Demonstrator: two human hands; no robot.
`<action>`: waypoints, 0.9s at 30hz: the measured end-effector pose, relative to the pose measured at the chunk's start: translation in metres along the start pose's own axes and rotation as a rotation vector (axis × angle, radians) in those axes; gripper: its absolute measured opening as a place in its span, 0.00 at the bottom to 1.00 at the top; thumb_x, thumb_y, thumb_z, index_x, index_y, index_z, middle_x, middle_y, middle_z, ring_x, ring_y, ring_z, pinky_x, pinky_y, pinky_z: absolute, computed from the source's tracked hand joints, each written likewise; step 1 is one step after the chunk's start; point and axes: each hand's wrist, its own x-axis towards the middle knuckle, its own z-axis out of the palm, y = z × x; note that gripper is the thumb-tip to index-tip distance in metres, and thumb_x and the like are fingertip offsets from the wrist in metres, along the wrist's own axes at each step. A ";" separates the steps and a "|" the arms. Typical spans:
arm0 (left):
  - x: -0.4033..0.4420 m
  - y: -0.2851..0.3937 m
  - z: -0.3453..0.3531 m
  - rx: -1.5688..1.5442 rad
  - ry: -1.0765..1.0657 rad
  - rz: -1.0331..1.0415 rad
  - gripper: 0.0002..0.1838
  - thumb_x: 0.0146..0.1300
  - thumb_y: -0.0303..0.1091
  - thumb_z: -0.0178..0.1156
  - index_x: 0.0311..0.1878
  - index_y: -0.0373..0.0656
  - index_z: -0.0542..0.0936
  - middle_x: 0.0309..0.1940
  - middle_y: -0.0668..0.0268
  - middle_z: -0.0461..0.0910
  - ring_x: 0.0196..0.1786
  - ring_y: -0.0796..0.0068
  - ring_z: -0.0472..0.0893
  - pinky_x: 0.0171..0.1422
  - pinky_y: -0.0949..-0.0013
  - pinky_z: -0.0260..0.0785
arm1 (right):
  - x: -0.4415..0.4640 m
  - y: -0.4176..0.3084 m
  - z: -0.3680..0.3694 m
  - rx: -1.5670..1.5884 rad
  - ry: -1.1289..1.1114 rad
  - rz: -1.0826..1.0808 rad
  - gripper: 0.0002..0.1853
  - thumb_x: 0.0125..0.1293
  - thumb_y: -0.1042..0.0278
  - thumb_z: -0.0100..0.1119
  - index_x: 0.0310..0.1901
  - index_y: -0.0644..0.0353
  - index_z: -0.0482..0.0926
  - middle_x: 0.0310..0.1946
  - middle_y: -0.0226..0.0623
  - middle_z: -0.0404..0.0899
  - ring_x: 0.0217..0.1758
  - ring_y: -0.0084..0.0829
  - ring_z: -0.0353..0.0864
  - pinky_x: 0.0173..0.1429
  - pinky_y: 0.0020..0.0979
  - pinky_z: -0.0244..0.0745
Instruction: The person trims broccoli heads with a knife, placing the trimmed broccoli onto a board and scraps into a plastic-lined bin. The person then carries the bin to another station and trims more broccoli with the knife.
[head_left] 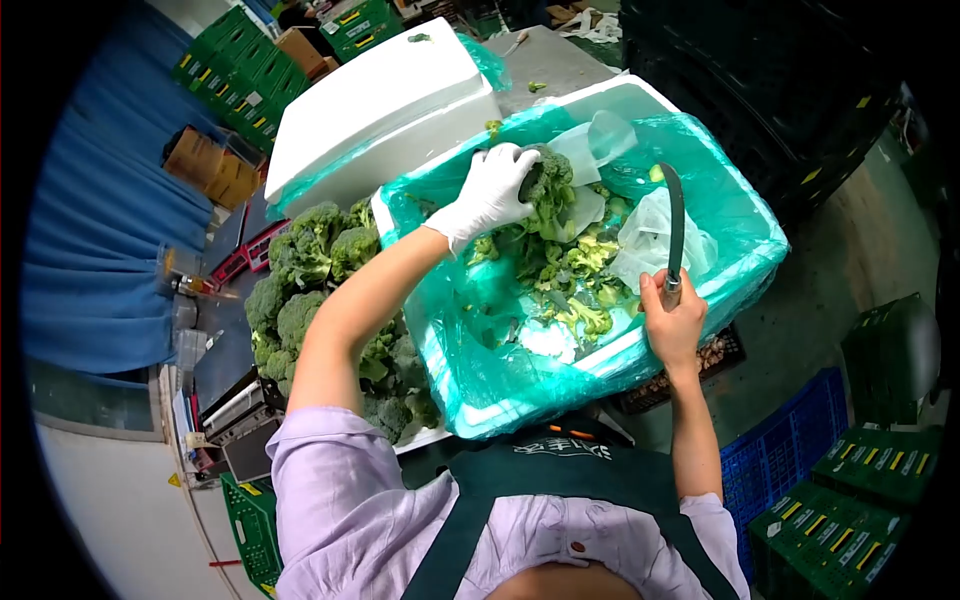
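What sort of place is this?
Probably a produce packing room: stacked green plastic crates, a heap of green broccoli heads and a white foam box lined with green plastic suggest it.

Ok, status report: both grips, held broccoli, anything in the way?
Left grip, gloved, holding broccoli head over lined box. Right grip holding curved knife, blade clear of broccoli. Crumpled plastic and trimmings in box.
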 end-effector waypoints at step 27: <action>0.030 -0.012 -0.002 -0.174 -0.216 -0.192 0.35 0.38 0.33 0.64 0.55 0.48 0.66 0.50 0.57 0.70 0.54 0.55 0.72 0.53 0.58 0.70 | 0.001 0.003 -0.002 -0.031 -0.031 0.067 0.09 0.58 0.74 0.63 0.26 0.61 0.70 0.12 0.27 0.71 0.14 0.15 0.69 0.20 0.21 0.61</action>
